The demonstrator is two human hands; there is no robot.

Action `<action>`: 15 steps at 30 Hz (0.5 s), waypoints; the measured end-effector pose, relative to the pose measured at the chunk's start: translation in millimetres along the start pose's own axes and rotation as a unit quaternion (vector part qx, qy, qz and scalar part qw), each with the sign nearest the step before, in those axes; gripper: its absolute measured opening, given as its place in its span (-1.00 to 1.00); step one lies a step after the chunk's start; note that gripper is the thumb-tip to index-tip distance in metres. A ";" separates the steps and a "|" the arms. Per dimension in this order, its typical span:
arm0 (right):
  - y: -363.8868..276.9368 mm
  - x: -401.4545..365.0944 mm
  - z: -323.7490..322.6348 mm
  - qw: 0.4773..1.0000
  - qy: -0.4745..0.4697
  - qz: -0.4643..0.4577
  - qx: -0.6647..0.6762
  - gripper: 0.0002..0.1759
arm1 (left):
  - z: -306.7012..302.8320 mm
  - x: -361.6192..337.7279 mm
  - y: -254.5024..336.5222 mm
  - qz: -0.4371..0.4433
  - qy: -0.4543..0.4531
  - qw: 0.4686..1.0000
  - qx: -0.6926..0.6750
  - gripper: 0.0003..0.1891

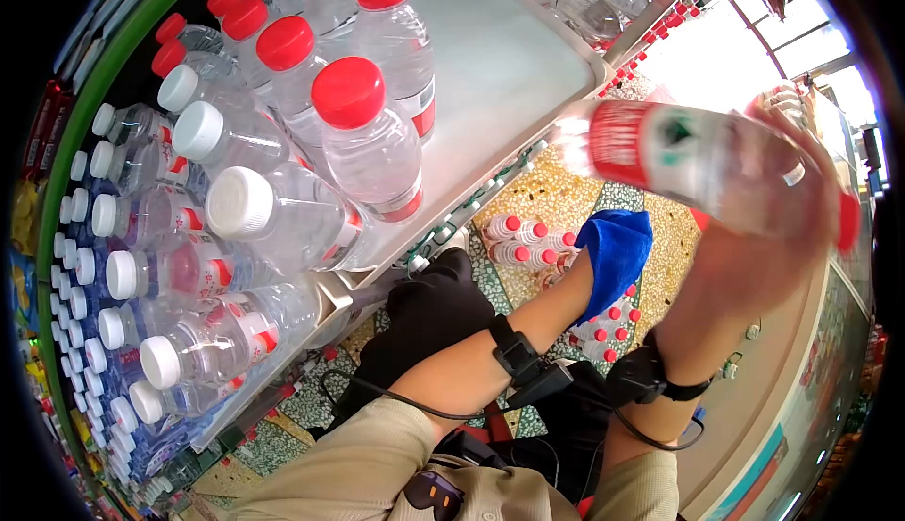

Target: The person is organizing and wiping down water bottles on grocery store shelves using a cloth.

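Currently, my right hand [773, 224] grips a motion-blurred, red-capped bottle [674, 148]; blue cloth [615, 257] hides my left hand, so I cannot tell how those fingers stand.

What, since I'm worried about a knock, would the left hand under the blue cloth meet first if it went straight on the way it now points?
Probably the labelled bottle in the right hand, though depth is unclear: it might pass beneath, over the speckled floor.
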State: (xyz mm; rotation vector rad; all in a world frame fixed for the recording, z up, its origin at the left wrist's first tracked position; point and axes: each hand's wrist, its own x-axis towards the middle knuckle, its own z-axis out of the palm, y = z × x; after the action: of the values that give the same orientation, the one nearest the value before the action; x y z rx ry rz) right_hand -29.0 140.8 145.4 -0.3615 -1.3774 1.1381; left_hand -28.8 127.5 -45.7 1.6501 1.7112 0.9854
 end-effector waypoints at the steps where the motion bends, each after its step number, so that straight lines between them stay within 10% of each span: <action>1: 10.5 -3.5 13.1 0.999 -0.034 0.009 -0.005 -0.54 | 0.6 -0.1 -2.1 -0.002 0.012 0.999 -0.031 -0.88; 4: 29.3 -25.6 54.9 0.988 -0.142 0.040 -0.041 -0.58 | 6.7 -5.7 -3.7 -0.034 0.092 0.933 -0.345 -0.89; 15: 69.5 -56.8 117.9 0.956 -0.255 0.133 -0.060 -0.76 | 7.1 -16.2 -9.9 -0.003 0.134 0.905 -0.403 -0.90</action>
State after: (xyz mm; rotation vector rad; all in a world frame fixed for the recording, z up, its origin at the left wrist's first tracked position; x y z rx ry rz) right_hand -151.1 81.2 86.3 -0.3620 -1.8995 1.4373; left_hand -27.4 112.6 -59.4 0.9855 1.1783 1.6858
